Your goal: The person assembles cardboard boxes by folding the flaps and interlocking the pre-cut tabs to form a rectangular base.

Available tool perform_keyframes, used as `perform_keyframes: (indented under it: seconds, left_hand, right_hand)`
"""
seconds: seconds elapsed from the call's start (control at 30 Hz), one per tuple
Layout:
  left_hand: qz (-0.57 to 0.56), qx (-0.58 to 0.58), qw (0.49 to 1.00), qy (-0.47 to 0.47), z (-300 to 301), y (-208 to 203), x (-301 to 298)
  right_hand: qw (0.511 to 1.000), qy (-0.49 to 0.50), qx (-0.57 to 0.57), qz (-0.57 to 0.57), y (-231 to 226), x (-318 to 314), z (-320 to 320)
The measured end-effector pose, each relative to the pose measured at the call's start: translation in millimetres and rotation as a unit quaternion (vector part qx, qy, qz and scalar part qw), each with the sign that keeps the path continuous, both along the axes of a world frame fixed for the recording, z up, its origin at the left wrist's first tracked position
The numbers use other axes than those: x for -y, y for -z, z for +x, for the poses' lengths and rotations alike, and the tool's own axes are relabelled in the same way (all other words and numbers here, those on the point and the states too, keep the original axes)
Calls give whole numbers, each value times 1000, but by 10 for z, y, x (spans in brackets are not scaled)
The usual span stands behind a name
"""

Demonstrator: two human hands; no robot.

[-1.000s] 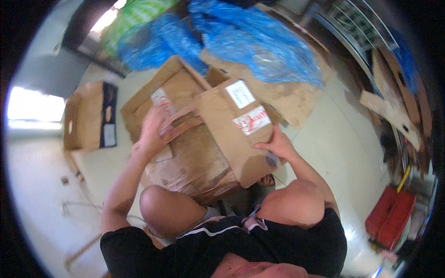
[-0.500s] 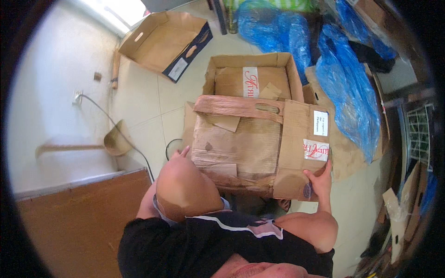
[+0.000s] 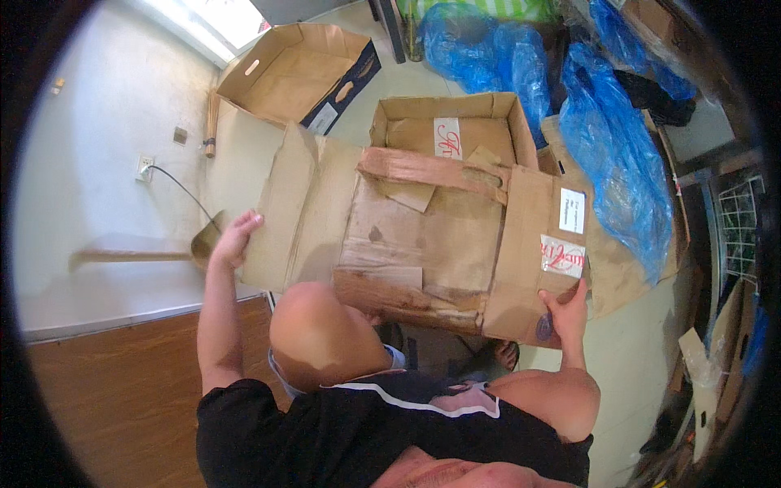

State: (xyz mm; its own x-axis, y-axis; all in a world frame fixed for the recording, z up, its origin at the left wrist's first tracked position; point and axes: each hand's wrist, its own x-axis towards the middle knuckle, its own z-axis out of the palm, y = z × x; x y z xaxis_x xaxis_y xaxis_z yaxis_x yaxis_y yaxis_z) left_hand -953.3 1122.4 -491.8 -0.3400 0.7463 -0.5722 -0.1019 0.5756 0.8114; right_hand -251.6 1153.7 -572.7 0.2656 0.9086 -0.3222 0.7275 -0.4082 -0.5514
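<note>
A worn brown cardboard box [image 3: 423, 240], partly unfolded, lies across in front of my knees, with side panels spread to left and right. My left hand [image 3: 237, 237] is closed on the outer edge of its left flap [image 3: 313, 215], thumb on top. On the right panel [image 3: 533, 252], which carries a white label and tape, my right hand [image 3: 565, 313] grips the lower right corner, thumb on the face and fingers behind the edge. A reddish-brown strip with a handle slot [image 3: 431, 172] runs along the box's far side.
Just beyond stands another open cardboard box [image 3: 525, 134] with a taped inner panel. An open tray-like carton [image 3: 281, 77] sits at the far left. Blue plastic sheeting [image 3: 618, 163] lies to the right. A scoop [image 3: 203, 241] and a cable [image 3: 183, 189] are near the left wall.
My left hand has swung out to the left and up, opening the left flap outward. My right hand keeps its hold on the right panel, and the box has tilted slightly.
</note>
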Motion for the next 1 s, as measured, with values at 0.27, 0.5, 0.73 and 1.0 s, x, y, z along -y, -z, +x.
perform_keyframes:
  seconds: [0.27,0.5,0.73,1.0]
  left_hand:
    - [119,-195,934,274,1297,-45,-701]
    - [291,-484,702,435,2256,620,-1160]
    - [177,-544,647,504,2323,1919,-1177]
    - [358,-515,723,288,2161,1562,-2021]
  right_hand:
    - [991,-14,52,123,194,-101,-117]
    - [992,-28,23,124,277,-27,-28]
    - [896,64,-418,-135,727,-32,246]
    - [905,44,-422,21,1,-27,351]
